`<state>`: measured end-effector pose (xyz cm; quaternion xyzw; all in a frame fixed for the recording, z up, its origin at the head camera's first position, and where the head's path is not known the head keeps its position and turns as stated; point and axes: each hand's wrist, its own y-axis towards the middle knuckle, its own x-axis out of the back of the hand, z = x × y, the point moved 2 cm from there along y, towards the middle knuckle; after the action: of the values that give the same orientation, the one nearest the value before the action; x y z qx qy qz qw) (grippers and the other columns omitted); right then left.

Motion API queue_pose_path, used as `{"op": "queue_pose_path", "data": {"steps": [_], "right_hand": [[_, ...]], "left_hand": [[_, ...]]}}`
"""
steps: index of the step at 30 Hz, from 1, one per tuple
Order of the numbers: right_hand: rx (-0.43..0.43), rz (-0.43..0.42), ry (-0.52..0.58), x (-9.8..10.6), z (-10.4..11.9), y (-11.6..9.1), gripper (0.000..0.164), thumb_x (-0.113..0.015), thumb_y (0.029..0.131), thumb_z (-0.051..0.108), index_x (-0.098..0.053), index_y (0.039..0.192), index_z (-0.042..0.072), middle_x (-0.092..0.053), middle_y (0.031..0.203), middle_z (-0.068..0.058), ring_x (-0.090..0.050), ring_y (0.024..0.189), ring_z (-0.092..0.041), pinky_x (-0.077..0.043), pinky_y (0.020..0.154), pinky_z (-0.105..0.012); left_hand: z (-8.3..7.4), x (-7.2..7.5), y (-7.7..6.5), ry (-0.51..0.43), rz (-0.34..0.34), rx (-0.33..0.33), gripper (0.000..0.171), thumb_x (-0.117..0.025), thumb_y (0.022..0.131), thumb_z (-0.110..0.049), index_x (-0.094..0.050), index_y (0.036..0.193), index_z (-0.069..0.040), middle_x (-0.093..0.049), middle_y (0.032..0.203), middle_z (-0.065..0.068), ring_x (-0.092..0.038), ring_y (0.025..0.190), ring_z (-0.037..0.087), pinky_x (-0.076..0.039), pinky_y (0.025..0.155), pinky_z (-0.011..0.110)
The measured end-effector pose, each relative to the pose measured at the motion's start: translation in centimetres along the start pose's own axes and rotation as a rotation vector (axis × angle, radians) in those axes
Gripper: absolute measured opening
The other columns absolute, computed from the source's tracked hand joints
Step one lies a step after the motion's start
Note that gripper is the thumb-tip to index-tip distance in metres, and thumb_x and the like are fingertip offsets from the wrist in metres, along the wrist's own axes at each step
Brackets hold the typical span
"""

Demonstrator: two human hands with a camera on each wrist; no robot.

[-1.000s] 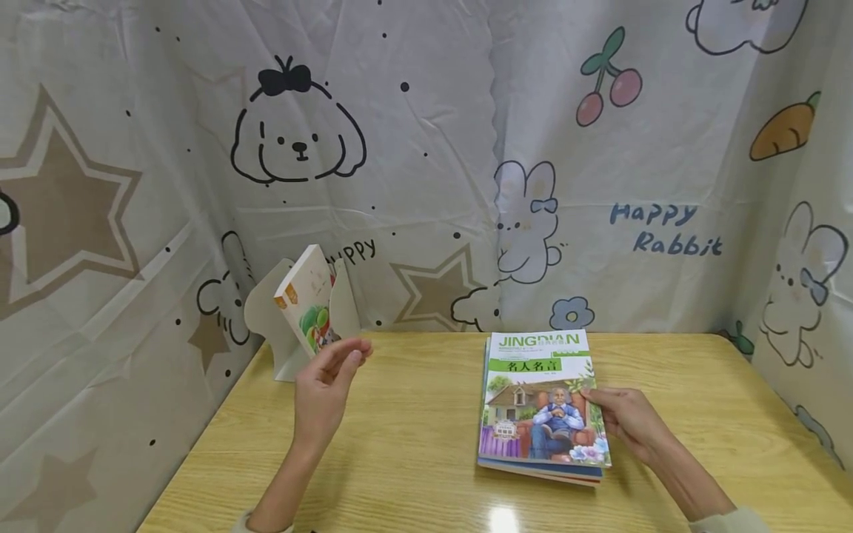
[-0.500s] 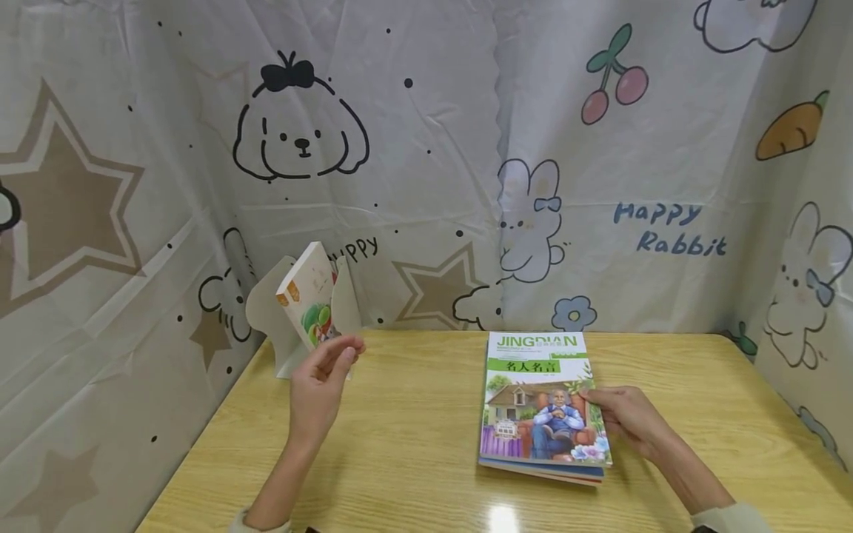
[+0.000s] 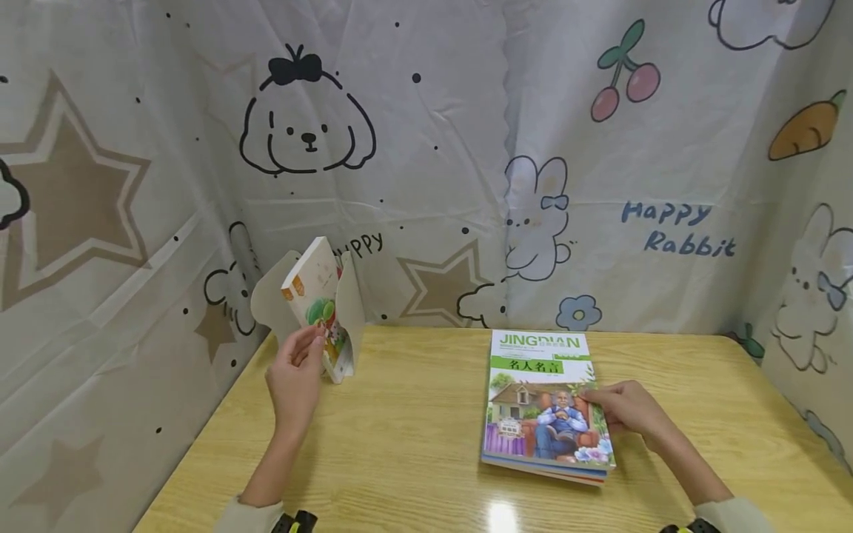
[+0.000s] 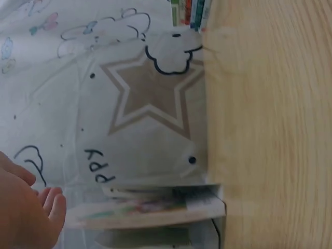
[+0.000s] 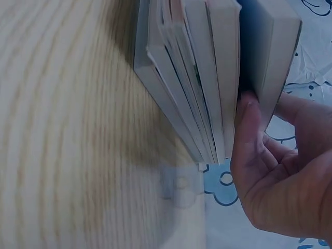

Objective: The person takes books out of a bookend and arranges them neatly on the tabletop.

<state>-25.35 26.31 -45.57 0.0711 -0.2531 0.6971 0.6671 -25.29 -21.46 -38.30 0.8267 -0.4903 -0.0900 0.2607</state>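
My left hand (image 3: 295, 381) is raised over the table on the left, fingers loosely bent and holding nothing. Its fingertips overlap the cover of a thick white book (image 3: 313, 277) that leans in a cream bookend (image 3: 272, 296); in the left wrist view a gap separates hand and book. On the right, a stack of books (image 5: 197, 83) lies on the table, topped by a paperback (image 3: 540, 414) with a seated figure on its cover. My right hand (image 3: 629, 411) pinches this top book by its right edge, fingers in the gap beneath it.
The wooden table (image 3: 413, 429) runs between bookend and stack. A printed cloth (image 3: 426, 148) hangs as a wall behind and on both sides, close behind the bookend and the stack.
My left hand has moved left, closer in front of the book in the bookend, uncovering more of its lower part. My right hand keeps its hold on the top book. The head view has shifted slightly.
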Motion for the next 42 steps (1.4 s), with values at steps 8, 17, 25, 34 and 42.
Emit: {"op": "queue_pose_path", "data": {"steps": [8, 17, 25, 34, 42], "right_hand": [[0.061, -0.046, -0.259, 0.4, 0.2, 0.1, 0.050, -0.065, 0.077, 0.054, -0.062, 0.060, 0.007, -0.046, 0.047, 0.002, -0.046, 0.044, -0.012, -0.043, 0.044, -0.027], [0.127, -0.053, -0.370, 0.2, -0.1, 0.1, 0.058, -0.061, 0.077, 0.061, -0.055, 0.051, 0.009, -0.052, 0.045, -0.002, -0.054, 0.043, -0.020, -0.043, 0.043, -0.030], [0.137, -0.050, -0.373, 0.2, -0.2, 0.0, 0.058, -0.058, 0.080, 0.060, -0.056, 0.051, 0.010, -0.051, 0.045, -0.002, -0.054, 0.044, -0.020, -0.041, 0.043, -0.028], [0.157, -0.106, -0.429, 0.5, 0.0, -0.1, 0.062, -0.050, 0.084, 0.062, -0.055, 0.054, 0.008, -0.053, 0.047, -0.003, -0.050, 0.043, -0.017, -0.034, 0.044, -0.027], [0.199, -0.206, -0.386, 0.7, 0.2, -0.5, 0.052, -0.049, 0.090, 0.053, -0.062, 0.065, 0.008, -0.057, 0.055, -0.002, -0.052, 0.049, -0.016, -0.038, 0.046, -0.028]], "left_hand": [[3.0, 0.8, 1.9, 0.095, -0.035, 0.093, 0.041, -0.059, 0.091, -0.020, -0.050, 0.127, -0.003, -0.054, 0.122, 0.011, -0.052, 0.111, 0.022, -0.043, 0.092, 0.029], [5.0, 0.3, 4.2, 0.122, 0.016, 0.204, 0.050, -0.057, 0.092, -0.021, -0.041, 0.135, -0.003, -0.049, 0.129, 0.016, -0.049, 0.115, 0.027, -0.041, 0.095, 0.036], [6.4, -0.7, 5.0, 0.200, 0.053, 0.218, 0.036, -0.058, 0.091, -0.017, -0.055, 0.120, 0.004, -0.058, 0.114, 0.022, -0.057, 0.102, 0.030, -0.047, 0.084, 0.041], [7.4, -1.2, 4.8, 0.208, 0.072, 0.212, 0.033, -0.059, 0.091, -0.018, -0.058, 0.117, 0.003, -0.060, 0.112, 0.021, -0.059, 0.099, 0.031, -0.049, 0.081, 0.042], [7.5, -1.1, 4.3, 0.264, 0.025, 0.163, 0.028, -0.057, 0.092, -0.020, -0.062, 0.110, 0.002, -0.065, 0.102, 0.019, -0.063, 0.086, 0.030, -0.052, 0.068, 0.033]]}}
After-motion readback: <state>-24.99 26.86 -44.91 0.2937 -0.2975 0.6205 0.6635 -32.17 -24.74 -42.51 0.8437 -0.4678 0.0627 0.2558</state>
